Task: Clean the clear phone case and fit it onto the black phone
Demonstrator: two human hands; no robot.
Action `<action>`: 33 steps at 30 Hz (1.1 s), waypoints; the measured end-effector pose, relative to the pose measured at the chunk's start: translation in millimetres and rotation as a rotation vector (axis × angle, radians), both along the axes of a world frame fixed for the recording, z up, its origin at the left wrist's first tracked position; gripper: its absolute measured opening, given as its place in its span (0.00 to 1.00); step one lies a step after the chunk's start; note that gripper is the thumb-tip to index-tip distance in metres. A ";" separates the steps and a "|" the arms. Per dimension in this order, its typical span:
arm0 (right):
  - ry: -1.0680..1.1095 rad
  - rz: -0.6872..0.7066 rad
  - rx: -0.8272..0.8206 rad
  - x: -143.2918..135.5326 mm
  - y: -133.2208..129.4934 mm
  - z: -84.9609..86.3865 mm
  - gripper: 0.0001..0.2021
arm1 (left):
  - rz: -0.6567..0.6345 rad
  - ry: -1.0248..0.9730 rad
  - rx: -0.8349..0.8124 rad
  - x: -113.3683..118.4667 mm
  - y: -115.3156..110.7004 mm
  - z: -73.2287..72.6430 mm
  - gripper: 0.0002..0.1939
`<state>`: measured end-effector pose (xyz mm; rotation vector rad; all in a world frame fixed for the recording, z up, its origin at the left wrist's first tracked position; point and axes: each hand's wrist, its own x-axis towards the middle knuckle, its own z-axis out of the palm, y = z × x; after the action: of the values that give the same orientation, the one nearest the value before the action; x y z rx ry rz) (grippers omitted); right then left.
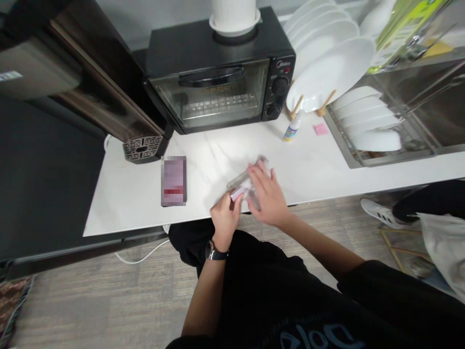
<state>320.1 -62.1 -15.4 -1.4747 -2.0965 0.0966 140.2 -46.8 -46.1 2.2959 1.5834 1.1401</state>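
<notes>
At the front edge of the white counter (127,218), my left hand (224,216) is closed round a small pink object (238,193) whose exact kind I cannot tell. Beside it, my right hand (267,195) presses on crumpled clear plastic (238,179), its fingers partly spread and slightly blurred. The plastic lies against the pink object, between the two hands. To the left, apart from both hands, a blurred-out purple item with a red band (173,181) lies on the counter.
A black toaster oven (218,53) stands behind my hands. A small bottle (292,127) and pink sticky notes (320,129) are at the right, near upright white plates (330,72) and a sink rack (395,157). A person's shoe (379,212) shows at the far right.
</notes>
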 end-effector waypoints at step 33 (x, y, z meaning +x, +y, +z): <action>-0.013 0.149 0.113 38.7 0.3 11.7 0.37 | -0.067 -0.027 -0.012 0.8 -0.8 5.4 0.11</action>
<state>358.7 -61.8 -3.7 -1.2563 -2.1832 0.0250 141.0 -47.6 -40.7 2.2973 1.4874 1.1379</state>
